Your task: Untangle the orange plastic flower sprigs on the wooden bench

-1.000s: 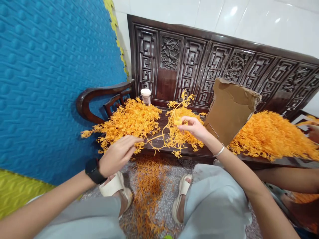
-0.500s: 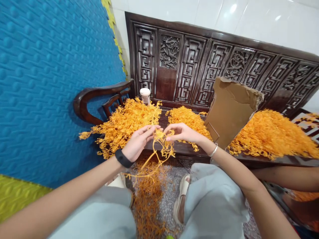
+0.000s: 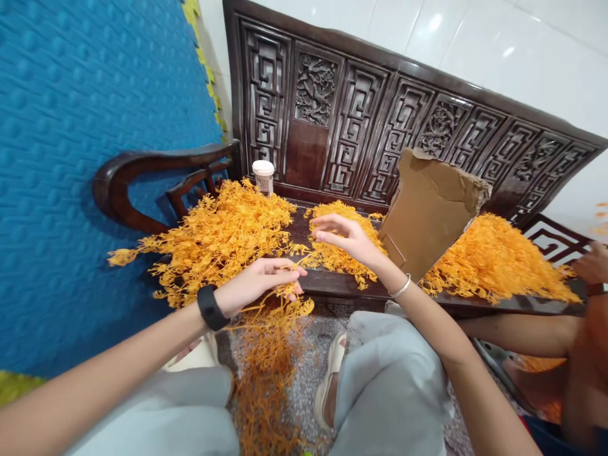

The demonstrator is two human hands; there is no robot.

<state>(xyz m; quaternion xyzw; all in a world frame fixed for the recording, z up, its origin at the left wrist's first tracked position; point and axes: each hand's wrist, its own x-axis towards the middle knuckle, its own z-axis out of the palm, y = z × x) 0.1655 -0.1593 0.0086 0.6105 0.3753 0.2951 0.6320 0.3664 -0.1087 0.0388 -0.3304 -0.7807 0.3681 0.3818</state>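
Observation:
My left hand [image 3: 268,278], with a black band at the wrist, has its fingers closed on an orange branching sprig [image 3: 298,308]. The sprig's thin stems and curled tips hang below the hand, in front of the bench edge. My right hand [image 3: 349,239] is raised with thumb and fingers apart, and nothing shows between them. Behind it lies a small orange pile [image 3: 332,212] of curly pieces on the bench. To the left, a larger heap of orange sprigs [image 3: 223,228] spreads to the bench's armrest.
A white-lidded cup [image 3: 263,177] stands behind the left heap. A torn cardboard piece [image 3: 425,209] leans upright before another orange heap [image 3: 503,259]. Orange stems [image 3: 268,392] litter the floor between my feet. Another person's forearm [image 3: 522,334] is at right. The dark carved bench back [image 3: 308,155] runs behind.
My right hand has come away from the sprig and opened, rising slightly. My left hand has dropped a little with the sprig. The view has shifted slightly. The other person's hand now shows at right.

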